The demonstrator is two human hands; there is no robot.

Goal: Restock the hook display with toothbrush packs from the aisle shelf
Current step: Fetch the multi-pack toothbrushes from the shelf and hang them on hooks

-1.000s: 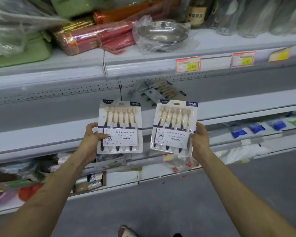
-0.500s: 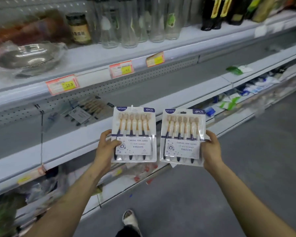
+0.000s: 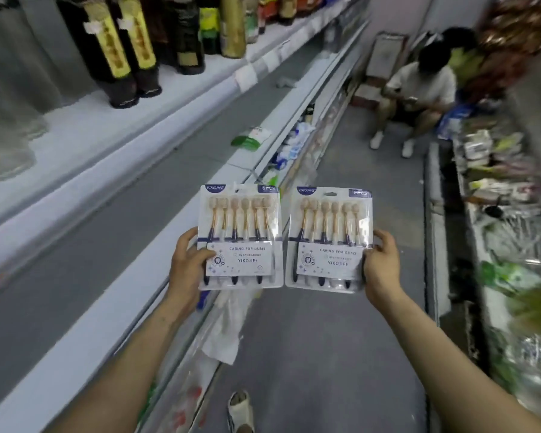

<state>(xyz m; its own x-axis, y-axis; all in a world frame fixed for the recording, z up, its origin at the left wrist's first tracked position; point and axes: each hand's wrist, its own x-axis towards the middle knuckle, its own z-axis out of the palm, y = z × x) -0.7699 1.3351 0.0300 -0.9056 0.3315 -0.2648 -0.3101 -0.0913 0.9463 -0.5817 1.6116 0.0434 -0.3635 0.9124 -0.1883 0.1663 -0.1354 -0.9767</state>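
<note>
Left hand (image 3: 186, 267) on toothbrush pack (image 3: 241, 235) edge

Aisle floor (image 3: 341, 354): open grey lane ahead, between the left shelving and the heaped right display (image 3: 431, 220).
Far end: seated person (image 3: 419, 85) closes the lane.
Upper shelf: dark bottles (image 3: 122, 51) stand packed.
Middle shelf (image 3: 122, 304): long open board, one green packet (image 3: 250, 137) far along.
Below it: plastic bag (image 3: 228, 326) sags into the lane.
Foreground: left pack (image 3: 239, 235) gripped in left hand (image 3: 188, 264), right pack (image 3: 330, 237) in right hand (image 3: 381, 267), narrow gap between.
</note>
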